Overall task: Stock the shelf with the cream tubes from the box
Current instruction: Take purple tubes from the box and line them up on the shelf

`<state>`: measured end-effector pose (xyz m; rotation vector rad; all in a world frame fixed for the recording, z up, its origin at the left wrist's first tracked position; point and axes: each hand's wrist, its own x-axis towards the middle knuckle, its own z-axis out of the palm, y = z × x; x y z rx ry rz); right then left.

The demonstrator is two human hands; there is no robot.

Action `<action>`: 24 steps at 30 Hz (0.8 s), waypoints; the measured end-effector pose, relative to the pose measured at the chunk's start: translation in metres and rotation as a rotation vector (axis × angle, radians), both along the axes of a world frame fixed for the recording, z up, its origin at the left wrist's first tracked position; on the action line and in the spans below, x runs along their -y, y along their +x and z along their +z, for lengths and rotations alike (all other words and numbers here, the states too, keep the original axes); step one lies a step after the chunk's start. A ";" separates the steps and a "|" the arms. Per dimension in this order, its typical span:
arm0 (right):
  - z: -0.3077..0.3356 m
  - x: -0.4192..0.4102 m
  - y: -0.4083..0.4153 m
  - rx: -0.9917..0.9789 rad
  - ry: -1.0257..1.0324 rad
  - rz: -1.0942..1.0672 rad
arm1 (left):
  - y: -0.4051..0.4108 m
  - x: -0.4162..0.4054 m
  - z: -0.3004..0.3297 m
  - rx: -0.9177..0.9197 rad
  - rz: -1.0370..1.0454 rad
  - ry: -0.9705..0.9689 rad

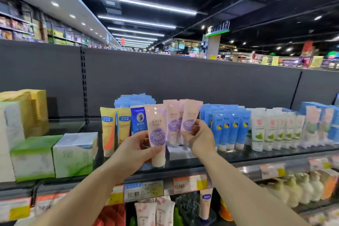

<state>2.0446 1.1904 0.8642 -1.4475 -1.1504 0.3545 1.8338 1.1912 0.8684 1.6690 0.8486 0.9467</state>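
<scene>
Yellow tubes [115,130] and a dark blue tube [138,120] are crowding the shelf [275,152] just left of the pink row, and light blue tubes [227,128] are standing just right of it. The left hand [136,149] is gripping one pink cream tube [157,134] upright above the shelf's front edge. The right hand [199,138] is pinching a second pink tube [190,115], tilted, against the standing pink tubes [172,121]

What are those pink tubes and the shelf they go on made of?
Pink tubes: probably soft plastic with a satin sheen, flat crimped top ends, printed purple labels. Shelf: looks like dark glass or glossy coated metal, since it mirrors the products; which one is unclear.
</scene>
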 end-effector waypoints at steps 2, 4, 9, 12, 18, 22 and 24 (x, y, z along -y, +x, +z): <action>-0.004 -0.005 -0.003 0.044 -0.029 -0.004 | 0.000 -0.001 -0.001 -0.002 -0.006 0.000; -0.005 -0.007 -0.004 0.130 -0.077 -0.011 | 0.001 -0.002 0.000 -0.015 -0.013 0.009; -0.008 -0.007 -0.002 0.166 -0.078 -0.025 | 0.007 0.000 -0.001 -0.024 -0.008 -0.006; -0.009 -0.009 0.000 0.204 -0.082 -0.058 | 0.013 -0.001 -0.003 -0.023 0.003 -0.025; -0.010 -0.004 0.009 0.206 -0.129 -0.030 | 0.027 0.003 0.001 -0.045 0.060 -0.019; -0.002 0.018 0.010 0.172 -0.068 0.073 | 0.036 0.005 0.004 -0.053 0.112 0.022; 0.007 0.032 0.008 0.246 -0.087 0.193 | 0.041 0.007 0.007 -0.032 0.130 0.037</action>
